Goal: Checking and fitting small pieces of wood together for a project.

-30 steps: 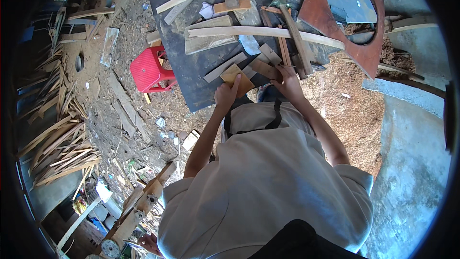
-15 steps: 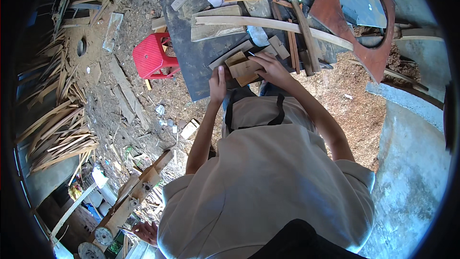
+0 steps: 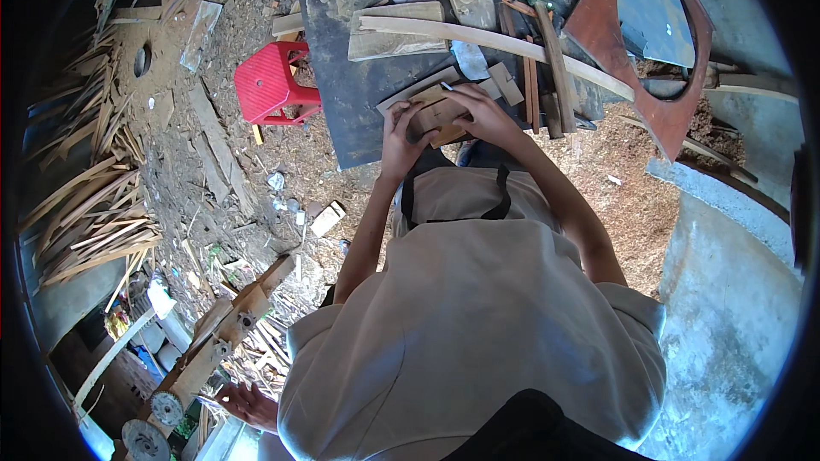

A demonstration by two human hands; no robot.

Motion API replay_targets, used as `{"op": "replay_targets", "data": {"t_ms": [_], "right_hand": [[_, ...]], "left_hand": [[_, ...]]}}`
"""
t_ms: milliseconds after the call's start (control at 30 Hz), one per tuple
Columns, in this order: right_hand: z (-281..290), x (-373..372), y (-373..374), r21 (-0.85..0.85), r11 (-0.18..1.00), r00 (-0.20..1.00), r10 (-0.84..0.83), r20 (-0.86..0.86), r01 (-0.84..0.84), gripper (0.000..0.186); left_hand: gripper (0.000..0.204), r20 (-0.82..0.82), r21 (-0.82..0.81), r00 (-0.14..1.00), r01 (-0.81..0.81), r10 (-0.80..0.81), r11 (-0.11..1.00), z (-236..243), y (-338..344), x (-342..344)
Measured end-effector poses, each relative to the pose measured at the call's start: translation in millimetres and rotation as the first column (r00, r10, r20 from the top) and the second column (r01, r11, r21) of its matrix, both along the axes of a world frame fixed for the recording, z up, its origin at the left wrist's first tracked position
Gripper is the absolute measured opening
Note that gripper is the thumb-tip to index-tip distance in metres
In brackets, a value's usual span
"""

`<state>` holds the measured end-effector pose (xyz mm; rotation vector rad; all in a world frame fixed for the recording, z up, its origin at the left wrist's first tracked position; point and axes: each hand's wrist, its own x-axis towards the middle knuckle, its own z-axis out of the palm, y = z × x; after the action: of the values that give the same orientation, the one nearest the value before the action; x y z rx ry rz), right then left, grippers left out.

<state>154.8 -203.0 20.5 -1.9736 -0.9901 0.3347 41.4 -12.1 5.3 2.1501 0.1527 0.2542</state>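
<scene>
At the near edge of the dark worktable [image 3: 342,124], my left hand [image 3: 401,138] is closed around the left side of a small brown wooden block [image 3: 434,116]. My right hand [image 3: 483,116] rests at the block's right side, its fingers bent round a slim white-tipped pen [image 3: 447,85]. A lighter yellowish piece of wood [image 3: 448,136] shows below the block, partly covered by my fingers. Just beyond them lies a flat grey-brown wooden strip [image 3: 414,90]. Short wooden offcuts [image 3: 506,84] lie to the right of my right hand.
A long curved wooden strip [image 3: 504,44] crosses the table, with a hammer [image 3: 547,43] on the right. A red plastic stool [image 3: 266,85] stands left. A brown panel with an oval opening [image 3: 589,13] leans at right. Another person's hand [image 3: 249,405] shows at lower left.
My left hand has moved right and curled over the block; before, it was at the left edge with its thumb raised. My right hand stays beside the block, the pen still in it.
</scene>
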Motion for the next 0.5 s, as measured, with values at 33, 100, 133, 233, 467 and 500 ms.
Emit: {"op": "replay_targets", "data": {"t_ms": [33, 100, 133, 233, 467, 500], "right_hand": [[5.1, -0.5, -3.6, 0.025, 0.999, 0.998, -0.042, -0.046, 0.043, 0.058], [4.9, 1.1, -17.0, 0.055, 0.994, 0.994, -0.094, -0.058, 0.097, 0.058], [3.5, 2.7, -24.3, 0.09, 0.983, 0.986, -0.152, -0.071, 0.158, 0.057], [0.3, 3.3, -38.6, 0.039, 0.985, 0.965, -0.155, -0.211, 0.167, 0.058], [-15.9, -1.2, -20.7, 0.094, 0.976, 0.881, -0.134, -0.454, 0.197, 0.058], [-18.7, -0.8, -18.6, 0.094, 0.976, 0.881, -0.132, -0.454, 0.195, 0.058]], "left_hand": [[0.063, 0.035, 0.035, 0.999, -0.014, 0.012, 0.999, -0.8, 1.1, 0.2], [0.061, 0.07, 0.064, 0.997, -0.031, 0.026, 0.997, -1.0, 1.4, -1.2], [0.059, 0.037, 0.034, 0.999, -0.036, 0.035, 0.999, -1.3, 4.1, -3.1], [0.056, -0.006, -0.018, 0.999, -0.049, 0.048, 0.999, -1.4, 9.5, -7.8], [0.053, -0.018, -0.11, 0.999, -0.039, 0.038, 0.993, -4.7, 10.9, -10.8], [0.053, -0.019, -0.11, 0.999, -0.042, 0.04, 0.993, -2.5, 10.2, -10.0]]}}
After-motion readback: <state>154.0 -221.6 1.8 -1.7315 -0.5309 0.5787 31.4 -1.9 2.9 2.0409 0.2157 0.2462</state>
